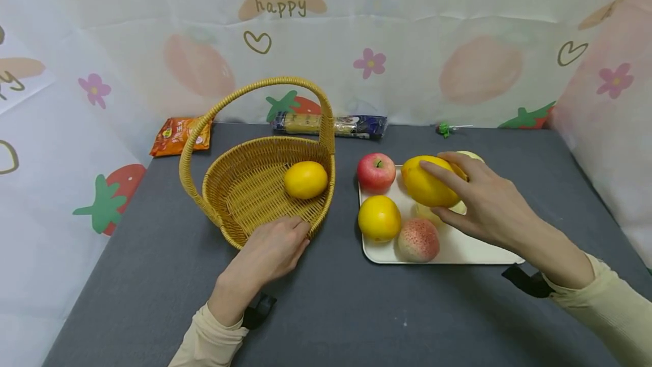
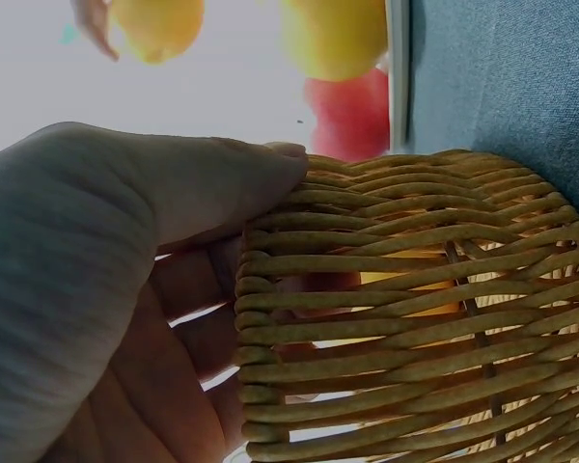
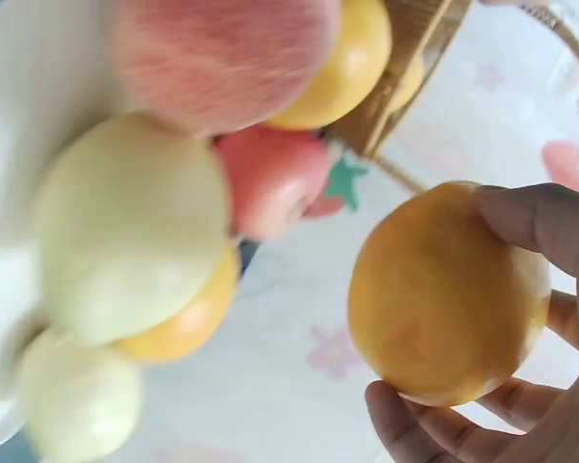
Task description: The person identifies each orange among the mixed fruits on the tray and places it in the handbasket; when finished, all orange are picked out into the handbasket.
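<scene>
Yellow fruit sits pinched between our right hand's thumb and fingers, over the tray; we should grip gently and lift clear of the apple at nine o'clock. Our left hand holds the basket at its six o'clock rim, best kept steady.

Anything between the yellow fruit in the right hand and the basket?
Yes: at the left end of the tray, the red apple and another yellow fruit, then the basket's right rim; the held fruit appears raised above the tray.
</scene>
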The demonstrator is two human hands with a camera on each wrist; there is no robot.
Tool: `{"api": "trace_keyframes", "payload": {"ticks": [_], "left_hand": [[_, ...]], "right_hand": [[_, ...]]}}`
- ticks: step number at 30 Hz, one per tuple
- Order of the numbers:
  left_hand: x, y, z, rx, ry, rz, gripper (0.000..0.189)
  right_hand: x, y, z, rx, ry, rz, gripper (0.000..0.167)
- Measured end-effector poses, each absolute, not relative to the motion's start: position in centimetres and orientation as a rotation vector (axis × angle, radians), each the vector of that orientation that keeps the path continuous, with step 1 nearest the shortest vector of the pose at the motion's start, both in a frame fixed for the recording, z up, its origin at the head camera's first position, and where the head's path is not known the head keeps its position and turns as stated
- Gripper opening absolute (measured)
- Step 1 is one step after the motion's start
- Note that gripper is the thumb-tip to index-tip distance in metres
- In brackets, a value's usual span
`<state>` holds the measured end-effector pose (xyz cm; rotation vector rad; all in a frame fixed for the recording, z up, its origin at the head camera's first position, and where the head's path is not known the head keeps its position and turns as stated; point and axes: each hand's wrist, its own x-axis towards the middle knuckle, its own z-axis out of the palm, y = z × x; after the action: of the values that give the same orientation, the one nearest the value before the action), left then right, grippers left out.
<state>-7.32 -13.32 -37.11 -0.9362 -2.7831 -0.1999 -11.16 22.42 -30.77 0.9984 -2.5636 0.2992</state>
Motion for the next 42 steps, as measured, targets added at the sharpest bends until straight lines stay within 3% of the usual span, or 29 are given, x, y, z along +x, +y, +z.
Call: {"api": "trace_keyframes", "payload": {"ticks": [20,42], "left_hand": [[-7.3,-13.4,-37.3,-0.938,-2.782,-0.169,0.014],[-7.4,-13.4,-37.0,-0.952,-2.781,-0.186,0.013]], "right_hand": [[-15.7,9.8,-30.5,1.241,-2.690,0.333,0.065],[-16.4,5.6,-31.6,1.423,-2.720,0.201,0.058]]}}
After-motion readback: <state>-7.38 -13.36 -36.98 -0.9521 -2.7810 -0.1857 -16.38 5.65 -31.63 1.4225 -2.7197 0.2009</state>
